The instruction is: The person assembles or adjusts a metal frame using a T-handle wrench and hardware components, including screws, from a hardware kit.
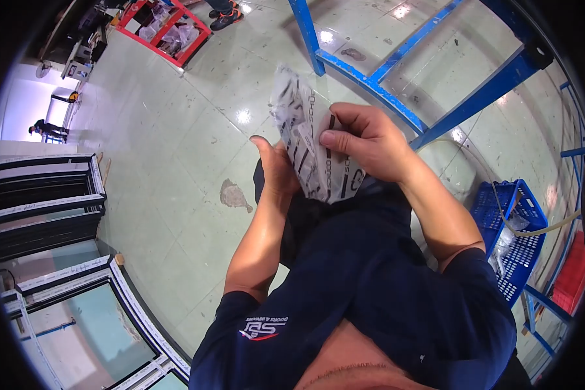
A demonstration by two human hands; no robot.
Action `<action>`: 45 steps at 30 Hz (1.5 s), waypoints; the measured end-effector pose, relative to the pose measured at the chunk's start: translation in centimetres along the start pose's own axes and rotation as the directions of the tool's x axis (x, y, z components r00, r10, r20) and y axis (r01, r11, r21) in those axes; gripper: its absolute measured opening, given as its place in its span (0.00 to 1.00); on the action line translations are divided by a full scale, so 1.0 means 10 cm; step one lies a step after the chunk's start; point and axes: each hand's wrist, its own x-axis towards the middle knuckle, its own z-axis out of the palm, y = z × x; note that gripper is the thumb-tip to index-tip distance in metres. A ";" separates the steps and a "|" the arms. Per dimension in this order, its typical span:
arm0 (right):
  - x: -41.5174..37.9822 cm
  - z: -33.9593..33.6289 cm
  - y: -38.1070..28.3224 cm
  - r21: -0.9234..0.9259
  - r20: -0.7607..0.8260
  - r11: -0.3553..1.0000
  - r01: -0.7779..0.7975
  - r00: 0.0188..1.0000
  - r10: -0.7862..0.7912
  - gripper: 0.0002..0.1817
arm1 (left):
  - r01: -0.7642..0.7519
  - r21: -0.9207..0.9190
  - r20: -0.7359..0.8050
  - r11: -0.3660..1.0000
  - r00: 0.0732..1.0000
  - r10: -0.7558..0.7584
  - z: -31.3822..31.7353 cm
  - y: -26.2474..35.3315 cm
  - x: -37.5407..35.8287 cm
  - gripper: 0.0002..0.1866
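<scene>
A clear plastic bag (302, 140) printed with dark stripes and SCHÜCO lettering is held in front of my body, above my lap. My right hand (374, 143) pinches its right side between thumb and fingers. At the lower left of the bag is my left hand (278, 168), its thumb sticking up apart from the plastic. The other left fingers go behind the bag and are mostly hidden; they appear to support it. What the bag contains, if anything, I cannot make out through the print.
Blue metal frame (396, 97) stands ahead on the right. To my right is a blue plastic crate (523, 240) with plastic bags. Stacked window frames (45, 188) stand at left. A red cart (162, 32) and another person's shoes (226, 18) are farther ahead.
</scene>
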 end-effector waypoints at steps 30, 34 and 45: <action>-0.52 -0.85 0.01 0.175 -0.412 0.977 0.122 0.910 -0.040 0.20 | -0.193 0.353 -0.091 0.916 0.967 0.239 0.09 0.37 0.18 0.08; -0.50 -0.73 0.09 0.270 -0.531 0.950 0.155 0.847 0.013 0.16 | -0.178 0.151 -0.027 0.972 0.983 0.184 0.13 0.36 0.11 0.08; -0.52 -0.86 0.90 0.191 -0.462 0.976 -0.100 0.868 0.179 0.11 | 0.113 -0.209 -0.073 0.971 0.989 -0.131 -0.11 -0.25 -0.33 0.17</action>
